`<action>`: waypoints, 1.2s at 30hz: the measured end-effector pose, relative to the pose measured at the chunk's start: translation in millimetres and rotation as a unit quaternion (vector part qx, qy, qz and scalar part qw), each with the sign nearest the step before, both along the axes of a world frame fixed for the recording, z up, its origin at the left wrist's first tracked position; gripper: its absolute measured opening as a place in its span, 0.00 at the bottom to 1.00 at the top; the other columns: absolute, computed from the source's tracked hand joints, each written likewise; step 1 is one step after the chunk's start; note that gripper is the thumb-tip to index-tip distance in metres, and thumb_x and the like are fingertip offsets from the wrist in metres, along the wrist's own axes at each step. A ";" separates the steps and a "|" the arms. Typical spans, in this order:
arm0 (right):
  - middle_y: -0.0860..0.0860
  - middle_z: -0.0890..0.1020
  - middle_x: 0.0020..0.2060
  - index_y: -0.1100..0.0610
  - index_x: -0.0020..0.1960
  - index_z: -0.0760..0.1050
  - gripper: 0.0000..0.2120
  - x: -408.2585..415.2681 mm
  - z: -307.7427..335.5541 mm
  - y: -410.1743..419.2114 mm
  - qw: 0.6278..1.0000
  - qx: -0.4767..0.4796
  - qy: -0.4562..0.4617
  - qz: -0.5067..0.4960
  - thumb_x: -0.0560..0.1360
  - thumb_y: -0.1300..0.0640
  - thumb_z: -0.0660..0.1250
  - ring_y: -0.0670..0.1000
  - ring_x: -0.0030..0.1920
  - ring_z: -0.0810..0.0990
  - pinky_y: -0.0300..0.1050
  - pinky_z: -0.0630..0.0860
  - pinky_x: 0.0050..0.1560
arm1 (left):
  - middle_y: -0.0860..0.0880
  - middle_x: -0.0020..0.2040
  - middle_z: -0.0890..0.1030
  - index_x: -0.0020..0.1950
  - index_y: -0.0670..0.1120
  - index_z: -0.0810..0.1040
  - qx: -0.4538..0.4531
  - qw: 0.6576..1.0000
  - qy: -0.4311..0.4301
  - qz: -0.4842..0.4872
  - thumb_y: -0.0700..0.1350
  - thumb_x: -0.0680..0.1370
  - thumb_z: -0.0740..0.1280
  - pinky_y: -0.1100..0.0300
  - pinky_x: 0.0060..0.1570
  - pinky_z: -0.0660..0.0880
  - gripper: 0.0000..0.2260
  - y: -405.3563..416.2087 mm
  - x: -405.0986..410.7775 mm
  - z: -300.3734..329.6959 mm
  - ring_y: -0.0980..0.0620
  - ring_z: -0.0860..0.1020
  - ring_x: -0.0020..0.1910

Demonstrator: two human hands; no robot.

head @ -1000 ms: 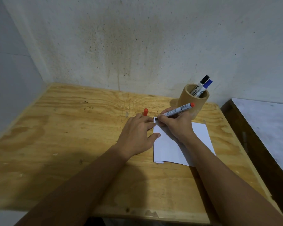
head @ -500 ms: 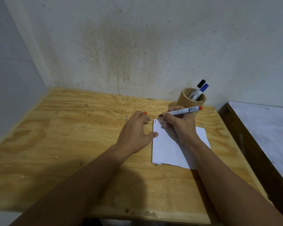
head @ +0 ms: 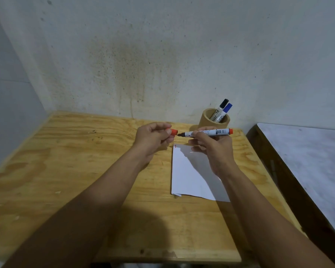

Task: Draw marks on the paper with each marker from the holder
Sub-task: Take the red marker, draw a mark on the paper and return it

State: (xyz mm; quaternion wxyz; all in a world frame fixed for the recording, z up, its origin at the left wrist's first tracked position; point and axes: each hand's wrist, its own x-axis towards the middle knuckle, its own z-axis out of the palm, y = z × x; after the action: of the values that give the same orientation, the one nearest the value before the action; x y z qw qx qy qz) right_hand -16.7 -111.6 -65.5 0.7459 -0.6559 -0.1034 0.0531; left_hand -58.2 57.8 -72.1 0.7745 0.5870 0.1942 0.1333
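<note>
Head view — left fingers (head: 162,130) grip cap (head: 174,131); right fingers (head: 201,133) grip red marker (head: 209,132); holder (head: 207,122) behind.

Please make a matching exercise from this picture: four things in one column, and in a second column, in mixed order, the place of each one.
Things:
1. orange cap
2. orange marker
3. blue marker
4. paper

Places:
A. standing in the holder
B. flat on the table
C. in the left hand
D. in the right hand

Pairs: 1-C, 2-D, 3-A, 4-B
</note>
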 end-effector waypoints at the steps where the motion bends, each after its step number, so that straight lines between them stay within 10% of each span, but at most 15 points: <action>1: 0.66 0.84 0.43 0.64 0.46 0.79 0.04 -1.1 1.2 -0.1 1.000 -0.001 -0.006 -0.004 0.72 0.66 0.72 0.57 0.38 0.85 0.52 0.81 0.41 | 0.41 0.42 0.82 0.46 0.40 0.81 -0.030 1.000 -0.002 -0.006 0.31 0.73 0.68 0.61 0.38 0.81 0.06 -1.4 -1.1 3.3 0.51 0.82 0.34; 18: 0.57 0.82 0.33 0.63 0.42 0.82 0.03 -1.2 17.6 -14.3 0.998 -0.008 -0.060 -0.008 0.73 0.63 0.72 0.49 0.31 0.79 0.43 0.76 0.35 | 0.40 0.35 0.83 0.44 0.33 0.80 -0.091 0.995 -0.028 -0.037 0.31 0.71 0.69 0.63 0.34 0.80 0.03 -27.6 -3.8 20.8 0.48 0.84 0.33; 28: 0.57 0.84 0.42 0.62 0.50 0.79 0.16 22.5 33.3 -45.0 0.999 -0.039 0.020 -0.005 0.82 0.51 0.59 0.52 0.45 0.83 0.47 0.78 0.46 | 0.48 0.41 0.83 0.43 0.47 0.84 0.157 0.985 -0.042 -0.054 0.46 0.64 0.79 0.64 0.34 0.73 0.10 -68.3 10.1 31.8 0.54 0.77 0.36; 32: 0.57 0.77 0.39 0.61 0.52 0.73 0.15 41.5 58.6 -61.3 0.981 -0.183 -0.017 -0.054 0.84 0.52 0.52 0.55 0.36 0.81 0.52 0.82 0.40 | 0.51 0.52 0.79 0.54 0.48 0.80 0.398 0.914 -0.076 -0.022 0.50 0.66 0.75 0.61 0.43 0.74 0.18 -71.3 29.0 25.1 0.53 0.77 0.48; 36: 0.52 0.74 0.32 0.58 0.54 0.79 0.16 66.5 83.6 -78.3 0.865 -0.475 -0.149 -0.058 0.82 0.49 0.58 0.51 0.28 0.74 0.43 0.71 0.28 | 0.46 0.69 0.71 0.69 0.45 0.69 0.608 0.783 -0.096 -0.091 0.45 0.71 0.70 0.50 0.66 0.65 0.27 -66.0 43.1 22.2 0.46 0.68 0.67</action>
State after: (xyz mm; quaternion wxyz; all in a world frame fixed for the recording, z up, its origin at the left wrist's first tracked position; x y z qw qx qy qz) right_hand 49.7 -189.9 18.1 0.3217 -0.9357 -0.1372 -0.0454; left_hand -15.0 -8.2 -49.9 0.2808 0.9351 -0.0571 0.2085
